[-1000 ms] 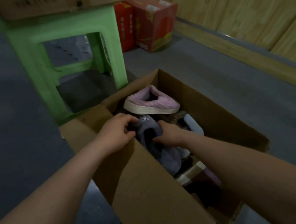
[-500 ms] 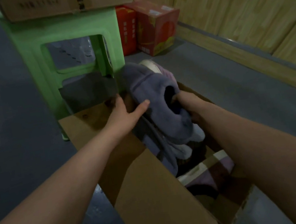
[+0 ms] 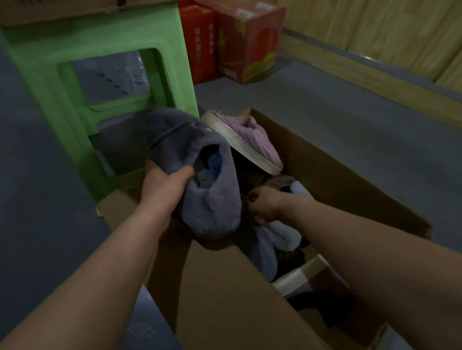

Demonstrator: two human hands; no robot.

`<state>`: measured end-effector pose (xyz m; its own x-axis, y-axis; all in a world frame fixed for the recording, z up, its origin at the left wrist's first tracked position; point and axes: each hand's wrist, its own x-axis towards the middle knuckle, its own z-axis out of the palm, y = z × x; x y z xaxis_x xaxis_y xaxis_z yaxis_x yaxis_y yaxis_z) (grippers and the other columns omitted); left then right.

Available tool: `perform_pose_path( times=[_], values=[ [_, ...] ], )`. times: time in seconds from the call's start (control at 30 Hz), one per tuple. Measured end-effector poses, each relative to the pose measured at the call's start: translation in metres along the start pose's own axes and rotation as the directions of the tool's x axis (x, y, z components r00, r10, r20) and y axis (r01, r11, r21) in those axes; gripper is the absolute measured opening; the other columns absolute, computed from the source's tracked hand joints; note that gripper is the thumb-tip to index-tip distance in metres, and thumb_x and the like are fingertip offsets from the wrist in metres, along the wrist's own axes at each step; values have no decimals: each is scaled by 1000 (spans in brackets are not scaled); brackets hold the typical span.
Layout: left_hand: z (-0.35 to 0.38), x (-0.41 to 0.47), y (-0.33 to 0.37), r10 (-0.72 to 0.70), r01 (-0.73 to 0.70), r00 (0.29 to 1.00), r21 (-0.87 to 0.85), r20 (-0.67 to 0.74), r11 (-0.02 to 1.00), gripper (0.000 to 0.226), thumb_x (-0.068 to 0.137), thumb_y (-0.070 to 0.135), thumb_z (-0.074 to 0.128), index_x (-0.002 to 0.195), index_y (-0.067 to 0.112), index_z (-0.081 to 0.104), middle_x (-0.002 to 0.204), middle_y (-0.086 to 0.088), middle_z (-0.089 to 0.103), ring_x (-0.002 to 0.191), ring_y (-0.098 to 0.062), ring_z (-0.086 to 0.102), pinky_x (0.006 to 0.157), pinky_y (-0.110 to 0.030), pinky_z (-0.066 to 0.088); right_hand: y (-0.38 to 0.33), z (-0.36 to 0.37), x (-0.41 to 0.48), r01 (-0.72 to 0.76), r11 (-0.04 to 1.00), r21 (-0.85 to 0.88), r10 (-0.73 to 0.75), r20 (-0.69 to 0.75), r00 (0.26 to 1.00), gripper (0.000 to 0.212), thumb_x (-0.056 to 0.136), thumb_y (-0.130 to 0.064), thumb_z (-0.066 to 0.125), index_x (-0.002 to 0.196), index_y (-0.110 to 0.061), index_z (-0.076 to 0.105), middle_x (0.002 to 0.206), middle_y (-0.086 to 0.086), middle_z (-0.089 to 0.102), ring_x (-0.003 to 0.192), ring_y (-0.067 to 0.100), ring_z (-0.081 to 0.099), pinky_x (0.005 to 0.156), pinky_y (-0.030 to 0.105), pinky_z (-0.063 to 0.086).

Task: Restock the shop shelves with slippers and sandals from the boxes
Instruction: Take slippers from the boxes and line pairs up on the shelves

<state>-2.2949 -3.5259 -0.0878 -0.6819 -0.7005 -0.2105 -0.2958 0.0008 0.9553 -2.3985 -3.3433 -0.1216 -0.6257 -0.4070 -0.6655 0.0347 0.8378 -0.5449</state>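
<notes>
Slippers (image 3: 275,240) fill our cardboard box (image 3: 243,307) at centre frame. Our left hand (image 3: 162,185) grips a grey plush slipper (image 3: 207,208) above its left rim, thumb hooked inside. Our right hand (image 3: 264,204) curls among the pile, grasp unclear.

Your open cardboard box (image 3: 243,307)
At its 11 o'clock a grey plush slipper (image 3: 210,207) is raised; pink slipper (image 3: 251,138) tilts at 12.
</notes>
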Motion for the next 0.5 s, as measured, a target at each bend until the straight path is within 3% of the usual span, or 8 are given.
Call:
perform_pose_path(
  times=[0.1, 0.23, 0.3, 0.43, 0.5],
  values=[
    [-2, -3, 0, -7, 7, 1000, -2, 9, 1000, 70, 77, 19, 73, 137, 10, 41, 122, -2, 57, 111, -19, 56, 93, -33, 47, -3, 10, 1, 43, 995, -94, -47, -39, 998, 36, 90, -16, 65, 123, -11, 53, 116, 11, 59, 105, 29, 61, 93, 43, 54],
    [-11, -6, -2, -53, 60, 995, -80, 90, 995, 70, 75, 24, 75, 137, 14, 45, 127, -6, 61, 112, -24, 60, 95, -38, 50, -10, 8, -8, 18, 999, -41, -17, 22, 1000, 14, 88, -19, 68, 98, -17, 59, 97, 3, 60, 85, 17, 59, 71, 31, 49],
    [-16, -5, -3, -82, 99, 987, -118, 138, 988, 59, 82, 20, 72, 135, 15, 47, 122, -4, 62, 109, -23, 61, 93, -37, 50, -19, -2, -19, 48, 997, 61, -50, 31, 998, 15, 88, -25, 67, 100, -20, 61, 99, 3, 62, 86, 16, 61, 65, 28, 49],
    [-28, -1, 2, -128, 153, 984, -230, 120, 961, 54, 82, 17, 71, 132, 16, 50, 118, -4, 63, 103, -22, 62, 90, -37, 52, -37, -38, -46, 124, 978, 169, -118, -47, 992, 43, 78, -36, 71, 118, -29, 55, 115, 7, 59, 100, 27, 62, 86, 44, 54],
    [-35, 0, 4, -105, 112, 994, -271, 41, 956, 54, 82, 15, 70, 133, 14, 51, 118, -5, 64, 99, -20, 64, 78, -31, 53, -44, -54, -60, 125, 975, 183, -115, -65, 991, 46, 78, -33, 71, 121, -28, 54, 115, 8, 60, 102, 29, 62, 92, 49, 53]
  ],
)
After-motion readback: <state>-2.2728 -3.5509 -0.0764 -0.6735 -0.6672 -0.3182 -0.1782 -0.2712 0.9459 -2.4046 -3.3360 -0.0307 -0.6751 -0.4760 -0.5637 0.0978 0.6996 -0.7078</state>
